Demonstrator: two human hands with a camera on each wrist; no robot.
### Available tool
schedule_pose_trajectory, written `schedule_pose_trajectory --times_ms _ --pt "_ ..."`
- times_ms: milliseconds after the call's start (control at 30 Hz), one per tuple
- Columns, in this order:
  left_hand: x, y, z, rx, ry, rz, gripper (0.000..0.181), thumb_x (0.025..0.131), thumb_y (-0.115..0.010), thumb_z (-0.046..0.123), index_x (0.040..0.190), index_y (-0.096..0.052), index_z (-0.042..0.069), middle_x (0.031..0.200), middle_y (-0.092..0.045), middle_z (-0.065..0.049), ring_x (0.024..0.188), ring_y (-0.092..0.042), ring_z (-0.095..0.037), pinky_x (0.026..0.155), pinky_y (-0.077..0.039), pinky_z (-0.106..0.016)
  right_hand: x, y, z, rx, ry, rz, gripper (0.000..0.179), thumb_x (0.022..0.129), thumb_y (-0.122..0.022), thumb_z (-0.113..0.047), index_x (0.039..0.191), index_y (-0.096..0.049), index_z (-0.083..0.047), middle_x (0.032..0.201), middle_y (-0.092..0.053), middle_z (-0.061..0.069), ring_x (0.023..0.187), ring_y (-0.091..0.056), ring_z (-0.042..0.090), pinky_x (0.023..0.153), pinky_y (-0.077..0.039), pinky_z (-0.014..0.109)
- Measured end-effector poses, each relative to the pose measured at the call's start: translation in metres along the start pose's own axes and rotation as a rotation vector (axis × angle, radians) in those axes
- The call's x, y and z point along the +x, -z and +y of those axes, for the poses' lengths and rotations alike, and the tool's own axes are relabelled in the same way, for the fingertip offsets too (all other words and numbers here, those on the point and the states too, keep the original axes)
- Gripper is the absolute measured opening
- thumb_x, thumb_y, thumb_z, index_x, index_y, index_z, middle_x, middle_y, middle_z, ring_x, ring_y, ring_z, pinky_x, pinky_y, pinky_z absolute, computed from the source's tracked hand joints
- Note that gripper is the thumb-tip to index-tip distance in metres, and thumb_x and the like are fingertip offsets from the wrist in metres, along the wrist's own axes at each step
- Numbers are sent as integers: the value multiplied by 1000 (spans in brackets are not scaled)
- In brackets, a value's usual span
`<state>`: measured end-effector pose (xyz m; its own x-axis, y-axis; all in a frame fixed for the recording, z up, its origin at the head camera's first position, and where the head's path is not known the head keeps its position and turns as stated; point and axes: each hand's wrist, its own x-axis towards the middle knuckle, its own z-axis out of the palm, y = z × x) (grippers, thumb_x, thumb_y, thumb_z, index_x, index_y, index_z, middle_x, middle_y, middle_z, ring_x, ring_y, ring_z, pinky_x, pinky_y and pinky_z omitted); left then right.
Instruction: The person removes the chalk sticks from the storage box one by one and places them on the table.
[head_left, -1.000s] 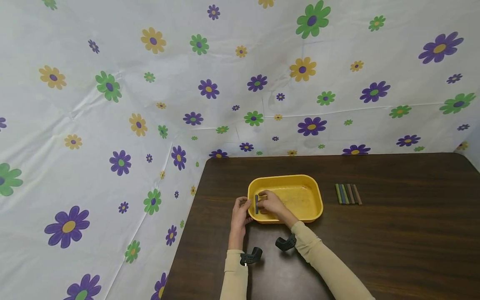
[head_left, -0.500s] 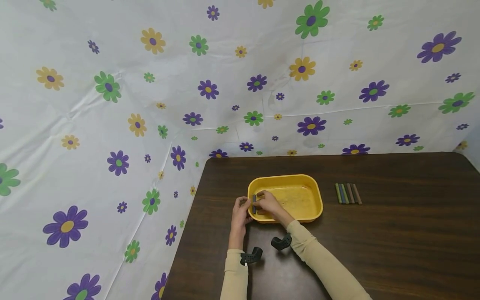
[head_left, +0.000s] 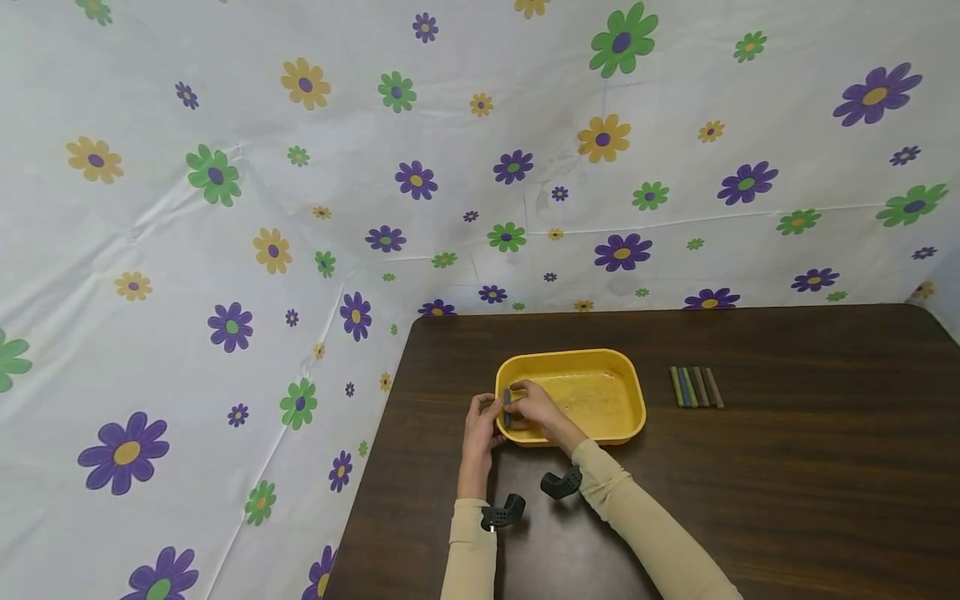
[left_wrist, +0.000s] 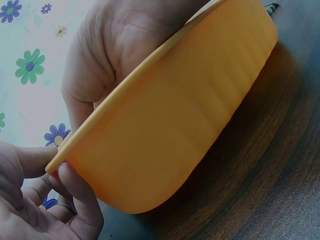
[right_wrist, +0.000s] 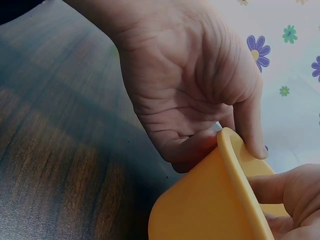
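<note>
The yellow tray [head_left: 567, 355] stands on the table. My left hand [head_left: 480, 425] grips its left end; in the right wrist view the left hand [right_wrist: 190, 75] has thumb inside and fingers outside the rim. My right hand [head_left: 538, 407] reaches over the near side into the tray. Its fingers pinch a slim dark blue-grey stick [head_left: 507, 409], upright in this view, close along the inside of the left wall. In the left wrist view the tray wall [left_wrist: 150, 125] hides the right hand's [left_wrist: 120, 50] fingertips and the stick.
Right of the tray, several similar sticks [head_left: 696, 388] in green, blue and brown lie side by side on the dark wooden table [head_left: 810, 450]. A white sheet [head_left: 465, 150] with printed flowers hangs behind the table and at its left.
My right hand has shifted slightly left with the stick, which now lies closer to the tray's left wall. The left hand and the tray have stayed put.
</note>
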<state>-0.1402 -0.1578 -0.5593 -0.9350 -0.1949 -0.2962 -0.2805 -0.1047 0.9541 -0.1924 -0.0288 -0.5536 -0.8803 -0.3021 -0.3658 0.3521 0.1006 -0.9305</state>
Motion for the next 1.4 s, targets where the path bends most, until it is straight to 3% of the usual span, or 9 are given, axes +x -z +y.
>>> schedule_pose_trajectory --times_ms 600,933,1167,1300,1400 --pt "-1 -3 1 5 -4 22 31 106 -61 28 127 -54 6 100 -64 -4 72 -58 -15 59 -47 -26 -2 2 0 62 -2 -77 52 93 -65 11 141 -46 9 102 -63 22 90 -70 32 80 -60 45" --pt "-1 -2 1 20 -12 9 31 108 -57 23 130 -52 1 104 -64 -10 70 -56 -16 60 -46 -29 -8 19 -10 32 73 -72 54 88 -66 12 140 -49 11 108 -68 28 82 -71 32 73 -61 46" --pt "-27 -7 32 13 -13 -8 31 108 -55 16 131 -51 -4 115 -62 -30 72 -57 -18 62 -47 -29 -5 40 -8 37 77 -81 54 93 -66 10 144 -47 9 114 -66 33 81 -72 28 76 -61 48" --pt "-28 -6 33 22 1 -1 32 108 -56 17 132 -51 -3 116 -61 -29 73 -56 -18 63 -47 -30 -7 52 -11 74 64 -90 55 95 -64 9 147 -46 7 125 -60 37 94 -71 40 83 -59 52" --pt "-28 -6 33 23 3 3 30 108 -56 17 130 -52 -2 115 -61 -28 75 -57 -19 64 -47 -31 -10 62 -15 92 68 -100 55 96 -64 8 148 -45 5 123 -60 34 99 -70 43 85 -58 53"
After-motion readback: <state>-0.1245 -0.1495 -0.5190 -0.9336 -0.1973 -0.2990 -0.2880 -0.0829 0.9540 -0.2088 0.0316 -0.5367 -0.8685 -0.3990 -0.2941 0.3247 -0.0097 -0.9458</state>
